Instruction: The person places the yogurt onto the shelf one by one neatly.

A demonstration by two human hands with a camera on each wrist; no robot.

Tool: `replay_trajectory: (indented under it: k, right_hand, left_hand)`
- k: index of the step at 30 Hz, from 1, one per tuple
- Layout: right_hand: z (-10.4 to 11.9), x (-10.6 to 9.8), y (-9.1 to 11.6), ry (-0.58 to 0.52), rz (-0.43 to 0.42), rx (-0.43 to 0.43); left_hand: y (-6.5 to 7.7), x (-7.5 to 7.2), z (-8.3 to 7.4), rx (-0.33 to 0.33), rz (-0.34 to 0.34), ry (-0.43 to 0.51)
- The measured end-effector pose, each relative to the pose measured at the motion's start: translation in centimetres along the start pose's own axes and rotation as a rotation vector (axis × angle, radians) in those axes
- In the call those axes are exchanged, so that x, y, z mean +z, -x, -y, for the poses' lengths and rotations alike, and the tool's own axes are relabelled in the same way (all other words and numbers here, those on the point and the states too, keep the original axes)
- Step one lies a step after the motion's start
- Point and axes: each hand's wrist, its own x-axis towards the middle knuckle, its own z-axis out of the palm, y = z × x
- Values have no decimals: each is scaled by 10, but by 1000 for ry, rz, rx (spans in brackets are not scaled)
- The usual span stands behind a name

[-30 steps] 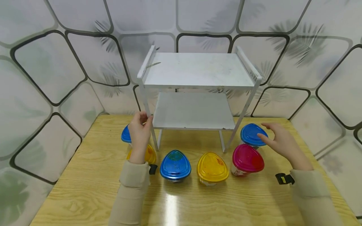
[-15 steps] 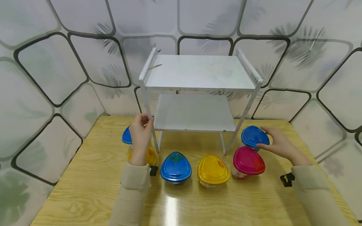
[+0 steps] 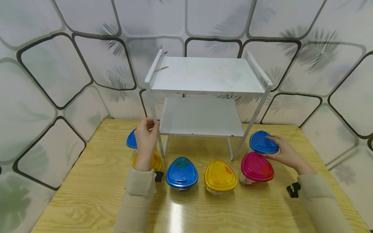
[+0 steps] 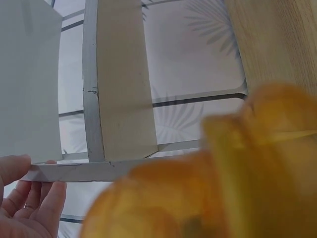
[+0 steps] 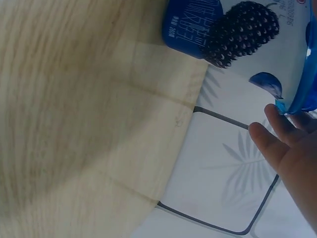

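Observation:
My left hand point(image 3: 146, 139) grips the left front leg point(image 4: 74, 172) of a small white two-tier shelf point(image 3: 208, 76), thumb on one side and fingers on the other. At the back right, my right hand point(image 3: 285, 154) holds a blue-lidded tub point(image 3: 263, 142) by its lid, thumb toward me and fingers behind. In the right wrist view this tub point(image 5: 247, 34) shows a blackberry print, with fingertips at its lid rim; whether its base touches the table cannot be told. A magenta-lidded tub point(image 3: 257, 166) stands just in front of it.
A blue-lidded tub point(image 3: 181, 173) and a yellow-lidded tub point(image 3: 220, 175) stand before the shelf. At left, another blue-lidded tub point(image 3: 131, 139) and a yellow-lidded tub point(image 3: 156, 161) are partly hidden behind my left hand. The wooden table point(image 3: 87, 191) meets a patterned wall point(image 3: 96, 103).
My right hand has closed in from the right onto the back blue-lidded tub and now holds its lid, which has tilted slightly. The left hand keeps its grip on the shelf leg.

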Motion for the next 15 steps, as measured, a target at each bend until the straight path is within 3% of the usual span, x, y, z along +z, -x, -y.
replay_trajectory:
  k: [15]
  right_hand:
    - [-10,12,2,-150,-56,44]
  left_hand:
    - [1,0,0,16,14,-28]
